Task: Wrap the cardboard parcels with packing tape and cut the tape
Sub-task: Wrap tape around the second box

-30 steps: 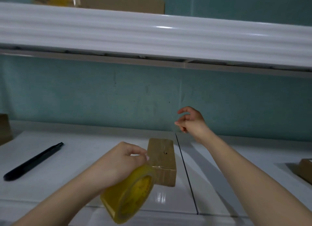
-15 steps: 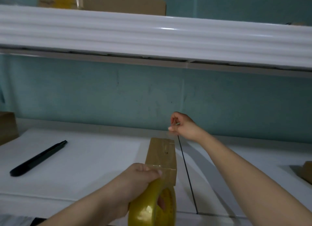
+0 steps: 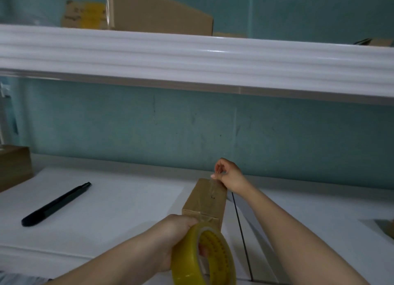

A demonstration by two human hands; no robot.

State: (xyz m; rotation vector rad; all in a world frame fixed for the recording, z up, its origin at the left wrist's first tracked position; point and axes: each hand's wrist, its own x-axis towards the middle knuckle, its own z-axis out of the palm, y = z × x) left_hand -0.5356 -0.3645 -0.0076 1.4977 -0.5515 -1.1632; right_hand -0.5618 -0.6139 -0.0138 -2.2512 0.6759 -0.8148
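Observation:
A small brown cardboard parcel point(image 3: 205, 199) lies lengthwise on the white table point(image 3: 119, 208), its near end toward me. My left hand point(image 3: 172, 233) grips a yellowish roll of packing tape point(image 3: 203, 257) just in front of the parcel's near end. A clear strip of tape runs from the roll over the parcel's top. My right hand point(image 3: 229, 174) pinches the free end of that strip at the parcel's far top edge. A black utility knife point(image 3: 56, 203) lies on the table to the left, apart from both hands.
A brown box point(image 3: 13, 167) stands at the far left edge and another cardboard piece point(image 3: 386, 227) at the right edge. A white shelf point(image 3: 191, 60) overhangs the table, with cardboard boxes point(image 3: 157, 14) on top. A dark seam point(image 3: 242, 237) splits the table right of the parcel.
My right hand has come down from above and closed on the tape end at the parcel's far edge. My left hand has drawn the roll back toward me, to the parcel's near end.

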